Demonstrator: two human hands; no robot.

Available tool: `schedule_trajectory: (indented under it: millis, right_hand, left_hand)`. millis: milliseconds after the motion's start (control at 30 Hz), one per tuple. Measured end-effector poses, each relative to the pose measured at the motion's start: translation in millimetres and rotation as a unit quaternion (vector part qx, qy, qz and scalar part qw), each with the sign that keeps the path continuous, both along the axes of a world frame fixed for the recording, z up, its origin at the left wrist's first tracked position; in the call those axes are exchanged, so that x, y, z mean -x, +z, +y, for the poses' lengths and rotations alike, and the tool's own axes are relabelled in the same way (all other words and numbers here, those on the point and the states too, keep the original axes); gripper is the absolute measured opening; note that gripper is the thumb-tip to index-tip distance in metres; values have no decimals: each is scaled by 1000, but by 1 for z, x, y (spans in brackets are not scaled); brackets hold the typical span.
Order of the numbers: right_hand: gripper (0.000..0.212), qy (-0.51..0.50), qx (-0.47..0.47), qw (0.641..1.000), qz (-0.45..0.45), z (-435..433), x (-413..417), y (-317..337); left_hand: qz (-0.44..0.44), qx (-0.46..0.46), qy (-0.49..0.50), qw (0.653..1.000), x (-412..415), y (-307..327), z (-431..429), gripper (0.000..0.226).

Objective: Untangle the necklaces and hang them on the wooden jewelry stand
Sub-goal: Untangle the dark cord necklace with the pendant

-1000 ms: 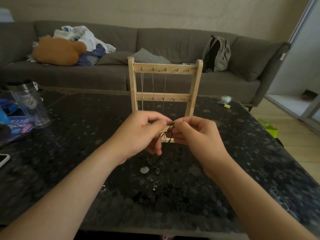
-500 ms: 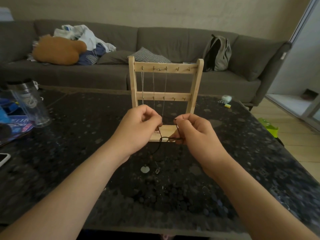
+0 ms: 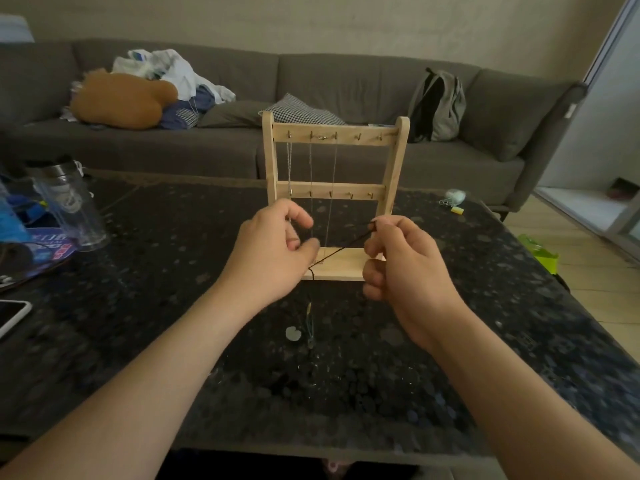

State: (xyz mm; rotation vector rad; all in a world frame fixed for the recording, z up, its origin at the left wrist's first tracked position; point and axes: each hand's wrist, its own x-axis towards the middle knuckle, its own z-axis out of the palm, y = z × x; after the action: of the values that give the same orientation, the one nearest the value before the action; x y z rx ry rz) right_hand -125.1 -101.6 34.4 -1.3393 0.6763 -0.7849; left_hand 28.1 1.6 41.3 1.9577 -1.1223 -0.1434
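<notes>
As left hand [image 3: 273, 254] and right hand [image 3: 405, 268] pinch it, the cord [image 3: 349, 245] slants.

One pale wooden jewelry stand [image 3: 341, 268], two hook rails [image 3: 346, 138], five small hooks [image 3: 359, 136] apiece. Three thin silver chains [image 3: 310, 168]. One black cord necklace [image 3: 344, 249], pinched in two bare hands: left hand [image 3: 270, 258], right hand [image 3: 405, 268]. One clear plastic bottle [image 3: 67, 202], one white-edged phone [image 3: 10, 315], one grey backpack [image 3: 438, 105], one grey sofa [image 3: 346, 81].

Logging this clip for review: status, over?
Black cord taut between left grip and right grip, both pinching. Not hung yet; wooden stand has free hooks. Nothing blocking.
</notes>
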Motion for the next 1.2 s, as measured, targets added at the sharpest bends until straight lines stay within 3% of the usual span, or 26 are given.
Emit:
schedule_trajectory:
  millis: [33,133,200,267,367,467,567,700,933,1067,1200]
  right_hand:
    - [22,-13,-5,1000,-7,0,0,0]
    - [22,-26,-56,996,-59,1,-2,0]
    - [15,-14,-69,996,-55,1,-3,-2]
    - [22,11,-6,999,53,-1,-4,-10]
    - [41,110,179,952,224,4,-6,-23]
    - [41,176,286,909,246,11,-12,-27]
    - [31,203,305,898,244,16,-18,-24]
    - [32,223,270,901,258,19,-20,-24]
    - [16,185,290,900,269,12,-21,-28]
    - [22,184,217,934,217,12,-17,-20]
    - [25,114,191,956,190,11,-16,-18]
  left_hand:
    - [-7,-3,7,1000,3,1,1,5]
    - [93,-29,31,995,4,3,0,42]
    - [198,-20,23,980,5,8,1,50]
    - [267,7,1,964,4,11,2,47]
    - [324,30,-14,945,3,14,5,45]
    - [380,59,-29,923,4,17,8,42]
    - [416,82,-31,905,6,19,8,42]
    - [434,89,-16,897,7,20,7,48]
    - [474,112,34,873,3,21,6,57]
    - [413,65,67,906,-2,19,6,84]
    - [343,42,60,936,-7,17,5,108]
